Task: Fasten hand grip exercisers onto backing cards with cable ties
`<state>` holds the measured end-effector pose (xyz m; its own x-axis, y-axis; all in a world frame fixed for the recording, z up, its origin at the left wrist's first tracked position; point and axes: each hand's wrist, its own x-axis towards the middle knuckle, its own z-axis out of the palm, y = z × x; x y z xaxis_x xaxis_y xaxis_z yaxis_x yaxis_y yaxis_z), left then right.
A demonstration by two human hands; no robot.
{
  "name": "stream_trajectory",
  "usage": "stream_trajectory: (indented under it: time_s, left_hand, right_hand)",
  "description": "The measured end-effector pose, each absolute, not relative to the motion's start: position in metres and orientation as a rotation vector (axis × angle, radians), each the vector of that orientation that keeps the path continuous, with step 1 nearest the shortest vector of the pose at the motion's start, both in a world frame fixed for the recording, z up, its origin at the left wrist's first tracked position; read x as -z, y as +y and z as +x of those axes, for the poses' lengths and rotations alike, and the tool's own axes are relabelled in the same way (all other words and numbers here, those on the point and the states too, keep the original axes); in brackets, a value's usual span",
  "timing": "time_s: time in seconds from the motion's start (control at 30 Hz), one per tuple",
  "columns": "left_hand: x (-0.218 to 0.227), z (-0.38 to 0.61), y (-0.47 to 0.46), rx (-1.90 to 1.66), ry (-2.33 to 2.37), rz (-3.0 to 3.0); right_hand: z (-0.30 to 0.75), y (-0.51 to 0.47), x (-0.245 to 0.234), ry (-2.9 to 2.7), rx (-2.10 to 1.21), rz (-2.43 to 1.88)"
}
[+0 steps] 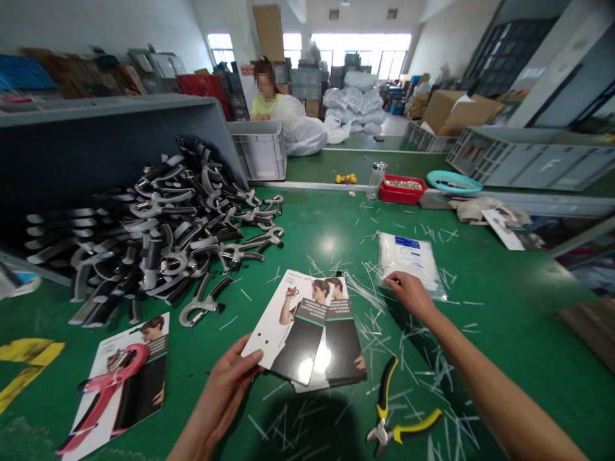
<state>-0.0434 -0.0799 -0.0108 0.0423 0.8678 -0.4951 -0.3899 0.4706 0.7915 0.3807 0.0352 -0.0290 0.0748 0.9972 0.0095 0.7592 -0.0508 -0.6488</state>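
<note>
My left hand (229, 379) grips a small stack of printed packaging cards (307, 333) by their lower left corner, held just above the green table (504, 320). My right hand (408, 291) reaches forward to a clear bag of white cable ties (407, 257), its fingers curled at the bag's near edge. Whether they pinch a tie I cannot make out. Yellow-handled cutting pliers (391, 416) lie on the table below my right forearm. A big heap of grey and black hand grippers (163, 230) spills from a tipped grey bin on the left.
A card with a pink hand gripper (120, 384) lies at the lower left. Cut tie ends litter the tabletop. Behind stand a red tray (402, 190), a clear jar (376, 179), a teal dish (454, 182) and grey crates (528, 157). A person sits far back by a crate (262, 153).
</note>
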Motion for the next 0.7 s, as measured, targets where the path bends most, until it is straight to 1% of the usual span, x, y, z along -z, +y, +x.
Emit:
stream_trajectory:
  time_s: [0.1,0.23,0.33,0.43,0.5,0.6,0.7]
  left_hand:
    - [0.015,-0.053,-0.085,-1.111,1.213,0.497]
    - [0.006,-0.054,-0.072,-1.041,1.172,0.577]
    - [0.002,-0.051,-0.062,-0.991,1.124,0.615]
    - [0.006,-0.052,-0.057,-0.993,1.112,0.637]
    - [0.009,-0.053,-0.054,-0.999,1.115,0.675]
    - [0.011,-0.055,-0.046,-1.018,1.102,0.735]
    - [0.014,-0.056,-0.034,-1.025,1.078,0.78]
  right_hand:
    - [0.369,0.027,0.013,-1.679,-0.858,-1.759]
    - [0.338,0.01,-0.007,-1.307,-1.436,-1.324]
    - [0.317,0.002,-0.013,-1.115,-1.645,-1.118]
    - [0.301,0.0,-0.015,-1.101,-1.725,-1.053]
    - [0.289,0.004,-0.017,-1.11,-1.716,-1.041]
    - [0.261,0.014,-0.023,-1.106,-1.606,-1.026]
    - [0.22,0.022,-0.031,-1.225,-1.496,-1.002]
